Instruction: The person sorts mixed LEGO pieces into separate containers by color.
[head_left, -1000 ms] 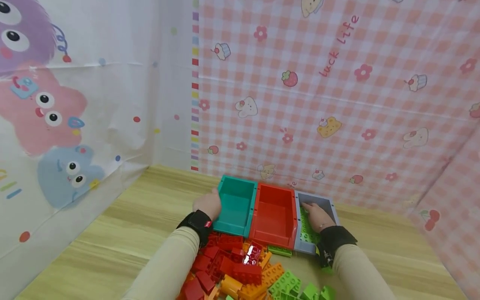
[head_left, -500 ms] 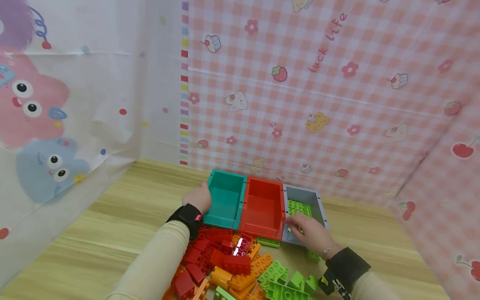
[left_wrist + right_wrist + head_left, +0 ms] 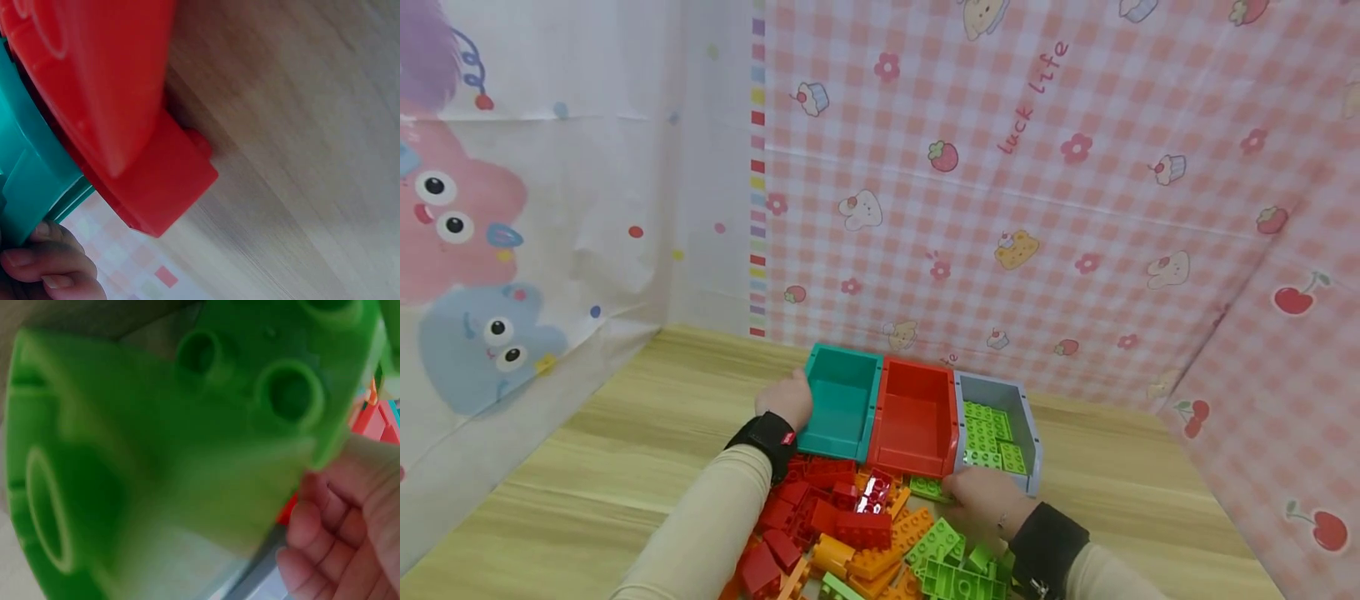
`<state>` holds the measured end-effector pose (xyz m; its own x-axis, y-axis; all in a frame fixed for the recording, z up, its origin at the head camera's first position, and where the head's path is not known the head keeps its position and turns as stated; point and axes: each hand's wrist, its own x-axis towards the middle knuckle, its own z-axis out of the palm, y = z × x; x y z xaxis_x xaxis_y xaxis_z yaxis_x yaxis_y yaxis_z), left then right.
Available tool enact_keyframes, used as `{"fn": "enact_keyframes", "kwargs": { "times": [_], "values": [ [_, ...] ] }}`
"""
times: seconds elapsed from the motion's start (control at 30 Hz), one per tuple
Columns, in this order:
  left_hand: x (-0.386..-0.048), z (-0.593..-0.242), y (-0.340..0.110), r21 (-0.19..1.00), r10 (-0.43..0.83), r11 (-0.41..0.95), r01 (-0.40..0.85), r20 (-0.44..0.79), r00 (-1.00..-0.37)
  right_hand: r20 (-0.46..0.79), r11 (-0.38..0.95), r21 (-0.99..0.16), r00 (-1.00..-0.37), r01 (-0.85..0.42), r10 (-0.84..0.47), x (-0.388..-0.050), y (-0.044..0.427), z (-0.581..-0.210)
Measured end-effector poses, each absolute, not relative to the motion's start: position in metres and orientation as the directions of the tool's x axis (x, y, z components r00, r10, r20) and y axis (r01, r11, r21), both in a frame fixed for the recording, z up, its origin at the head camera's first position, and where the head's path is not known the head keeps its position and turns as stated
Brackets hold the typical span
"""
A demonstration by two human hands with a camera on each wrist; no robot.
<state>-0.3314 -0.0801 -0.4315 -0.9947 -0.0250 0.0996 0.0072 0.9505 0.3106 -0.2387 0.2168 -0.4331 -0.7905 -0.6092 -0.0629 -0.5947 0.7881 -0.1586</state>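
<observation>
My left hand (image 3: 785,399) grips the left rim of the teal bin (image 3: 842,400); its curled fingers (image 3: 53,259) show against that rim in the left wrist view. In front of the red bin (image 3: 917,412), my right hand (image 3: 988,497) is at the right end of a flat green toy building brick (image 3: 927,488). Whether it pinches that brick is hidden: in the right wrist view, large blurred green bricks (image 3: 187,462) cover part of the half-curled fingers (image 3: 312,550). Several green bricks (image 3: 985,433) lie studs up in the grey bin (image 3: 1028,442).
A pile of loose red bricks (image 3: 820,508), orange bricks (image 3: 880,550) and green bricks (image 3: 958,575) lies before the bins on the wooden table (image 3: 625,442). Patterned cloth (image 3: 925,208) hangs close behind the bins.
My right hand has come out of the grey bin and moved forward-left to the flat green brick. The left hand stays on the teal bin. The head view has shifted slightly.
</observation>
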Motion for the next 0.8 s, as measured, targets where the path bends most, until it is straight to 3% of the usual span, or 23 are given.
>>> {"fn": "enact_keyframes", "kwargs": {
  "times": [0.2,0.4,0.53,0.67,0.8],
  "values": [
    [-0.333,-0.436,-0.080,0.310,-0.027,0.951,0.007,0.104,-0.994,-0.008,0.764,-0.189,-0.777,-0.617,-0.629,-0.239,0.222,-0.431],
    [-0.336,-0.437,-0.082,0.305,-0.029,0.952,0.003,0.098,-0.995,-0.020,0.726,-0.413,-0.792,-0.549,-0.610,-0.241,0.227,-0.412],
    [-0.334,-0.436,-0.082,0.304,-0.029,0.953,0.002,0.098,-0.995,0.047,0.731,-0.508,-0.862,-0.455,-0.504,-0.244,0.233,-0.394],
    [-0.331,-0.434,-0.081,0.309,-0.024,0.951,0.010,0.106,-0.994,0.225,0.771,-0.511,-0.925,-0.381,-0.307,-0.258,0.247,-0.381],
    [-0.331,-0.433,-0.079,0.303,-0.028,0.953,0.009,0.116,-0.993,0.327,0.835,-0.467,-0.934,-0.292,-0.144,-0.280,0.265,-0.375]
  ]
}}
